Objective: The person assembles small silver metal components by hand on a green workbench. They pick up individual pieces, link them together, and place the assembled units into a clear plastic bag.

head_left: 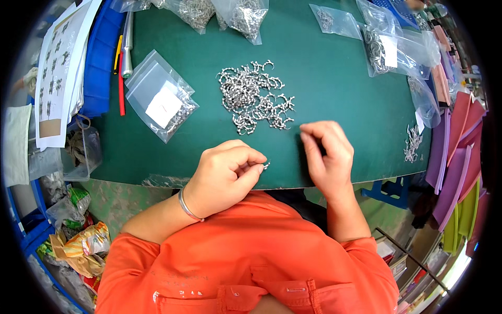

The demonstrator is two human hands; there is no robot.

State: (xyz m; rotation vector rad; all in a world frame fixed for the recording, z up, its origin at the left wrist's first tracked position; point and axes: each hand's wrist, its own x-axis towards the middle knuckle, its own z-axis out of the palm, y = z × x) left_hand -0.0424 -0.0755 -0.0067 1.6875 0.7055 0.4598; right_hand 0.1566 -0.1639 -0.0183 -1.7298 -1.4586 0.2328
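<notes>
A heap of small silvery, C-shaped, knobbly metal pieces (241,94) lies in the middle of the green tabletop. Just below it, near the table's front edge, my left hand (225,170) is closed in a pinch. A small silvery metal piece (266,166) pokes out between its thumb and forefinger; most of it is hidden. My right hand (329,154) hovers to the right of the heap, fingers curled and the thumb tip close to the forefinger. Whatever is between those tips, if anything, cannot be made out.
Clear bags with metal parts (162,99) lie left of the heap. More bags (238,18) are at the back and a ring-filled bag (376,52) at back right. Slender silvery pieces (413,142) sit near the right edge. Pens (122,83) and a blue tray (99,68) stand left.
</notes>
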